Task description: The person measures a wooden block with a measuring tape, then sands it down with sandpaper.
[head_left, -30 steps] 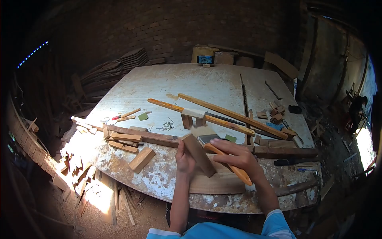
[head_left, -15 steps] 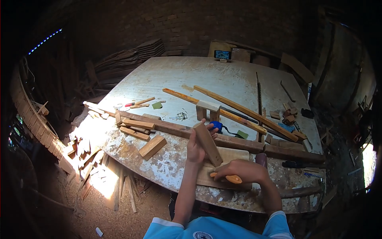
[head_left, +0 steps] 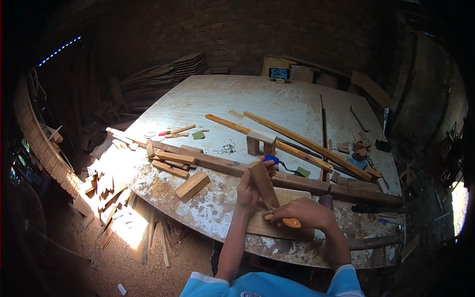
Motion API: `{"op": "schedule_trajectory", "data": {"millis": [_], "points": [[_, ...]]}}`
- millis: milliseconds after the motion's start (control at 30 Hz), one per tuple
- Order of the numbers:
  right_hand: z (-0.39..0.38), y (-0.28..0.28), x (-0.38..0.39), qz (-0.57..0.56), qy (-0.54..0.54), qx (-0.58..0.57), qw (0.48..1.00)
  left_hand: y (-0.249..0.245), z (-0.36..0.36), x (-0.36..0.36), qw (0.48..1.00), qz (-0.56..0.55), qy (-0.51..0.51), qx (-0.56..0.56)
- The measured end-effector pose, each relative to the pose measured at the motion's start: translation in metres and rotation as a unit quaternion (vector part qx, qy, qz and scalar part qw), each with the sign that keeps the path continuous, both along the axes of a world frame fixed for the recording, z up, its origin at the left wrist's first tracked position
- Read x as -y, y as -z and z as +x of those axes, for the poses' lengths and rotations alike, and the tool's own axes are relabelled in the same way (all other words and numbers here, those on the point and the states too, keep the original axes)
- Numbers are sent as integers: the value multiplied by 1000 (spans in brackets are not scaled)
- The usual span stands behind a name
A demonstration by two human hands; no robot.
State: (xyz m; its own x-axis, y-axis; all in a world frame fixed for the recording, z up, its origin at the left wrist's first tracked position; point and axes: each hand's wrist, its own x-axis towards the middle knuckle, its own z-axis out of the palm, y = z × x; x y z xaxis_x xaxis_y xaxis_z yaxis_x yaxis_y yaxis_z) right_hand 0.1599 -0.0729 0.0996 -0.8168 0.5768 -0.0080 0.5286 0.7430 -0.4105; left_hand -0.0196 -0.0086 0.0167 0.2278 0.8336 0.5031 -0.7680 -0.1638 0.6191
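My left hand point(head_left: 246, 192) is closed around a wooden block point(head_left: 262, 184), holding it tilted with its lower end down at a flat wooden board point(head_left: 277, 229). Small dark marks show near that lower end. In my right hand point(head_left: 308, 214) is a tool with an orange wooden handle point(head_left: 292, 223); its front end is at the foot of the block, and my fingers hide most of it. Just beyond my left fingertips lies a blue tape measure point(head_left: 271, 159). A small wooden piece with two legs point(head_left: 261, 135) stands behind it.
A long wooden beam point(head_left: 217, 161) crosses the worktable point(head_left: 208, 101) in front of me. Loose blocks point(head_left: 192, 186) lie at the left, and long strips point(head_left: 307, 144) lie farther back. Nails point(head_left: 228, 148) are scattered mid-table. Offcuts point(head_left: 106, 195) pile up beside the left edge.
The camera view has shifted slightly, so the table appears a little lower. The block and both hands keep nearly the same pose, with the tool still at the block's lower end.
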Motion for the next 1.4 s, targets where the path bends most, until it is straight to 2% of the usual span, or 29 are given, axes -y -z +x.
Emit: {"op": "schedule_trajectory", "data": {"millis": [33, 67, 167, 200, 300, 333, 367, 400, 467, 533, 567, 600, 700, 733, 833, 867, 967, 1000, 1100, 1133, 1233, 1267, 1367, 1400], "points": [[-3, -1, -1, 19, 30, 47, 998, 1, -1, 0, 1000, 3, 6, -5], [-2, -6, -2, 66, 12, 19, 998, 2, 1, -2, 1000, 13, -5, -21], [7, -20, 4, 249, 12, -164, 954, -1, 3, 1, 1000, -20, 2, 10], [6, -20, 1, 340, 34, -236, 910, 2, 4, 2, 996, -68, -52, 2], [3, -22, 9, 318, 66, -241, 915, 5, 5, 1, 997, -64, -46, -12], [-2, -24, 15, 257, 91, -176, 946, 1, 6, 1, 999, -12, -44, -28], [-2, -24, 15, 202, 78, -114, 970, -3, 6, 2, 999, -36, -20, -12], [-1, -23, 14, 144, 64, -51, 986, -4, 5, -1, 998, -45, -46, -6], [-3, -33, 14, 30, 42, 104, 993, 0, 0, -6, 995, -62, -74, 4], [-7, -21, 15, 200, 54, -129, 970, 0, 5, -5, 997, -53, -50, 15], [-10, -14, 14, 277, 57, -244, 928, -1, 6, -2, 998, -50, -39, 19], [-14, -15, 10, 325, 50, -292, 898, -3, 10, 4, 994, -94, -10, 47], [-14, -20, 19, 225, 68, -145, 961, 0, 13, 1, 999, -39, -24, 15], [-8, -23, 20, 172, 56, -70, 981, -3, 10, 0, 996, -77, -48, 14], [0, -15, 22, 208, 5, -219, 953, 6, 1, -5, 998, -52, -12, 41], [-5, -15, 22, 283, 30, -264, 922, 13, 3, -7, 997, -25, 7, 70], [-12, -21, 20, 261, 71, -226, 936, 10, 7, 1, 999, -33, -14, 13], [-11, -22, 21, 202, 62, -184, 960, 12, 8, 1, 999, -44, 7, 32], [2, -24, 21, 68, 24, -174, 982, 12, 1, -6, 994, -84, -32, 59], [0, -24, 21, 139, 36, -197, 970, 7, 3, -1, 993, -97, -53, 40], [-12, -23, 20, 346, 74, -256, 900, 15, 4, -1, 996, 31, 63, 54], [-11, -21, 19, 301, 80, -236, 920, 17, 8, 0, 997, -41, 33, 65], [3, -13, 14, 102, 47, -229, 967, 24, 6, -11, 995, -66, -20, 70], [-2, -10, 17, 140, 61, -332, 931, 27, 1, -13, 997, -51, -21, 49]]}}
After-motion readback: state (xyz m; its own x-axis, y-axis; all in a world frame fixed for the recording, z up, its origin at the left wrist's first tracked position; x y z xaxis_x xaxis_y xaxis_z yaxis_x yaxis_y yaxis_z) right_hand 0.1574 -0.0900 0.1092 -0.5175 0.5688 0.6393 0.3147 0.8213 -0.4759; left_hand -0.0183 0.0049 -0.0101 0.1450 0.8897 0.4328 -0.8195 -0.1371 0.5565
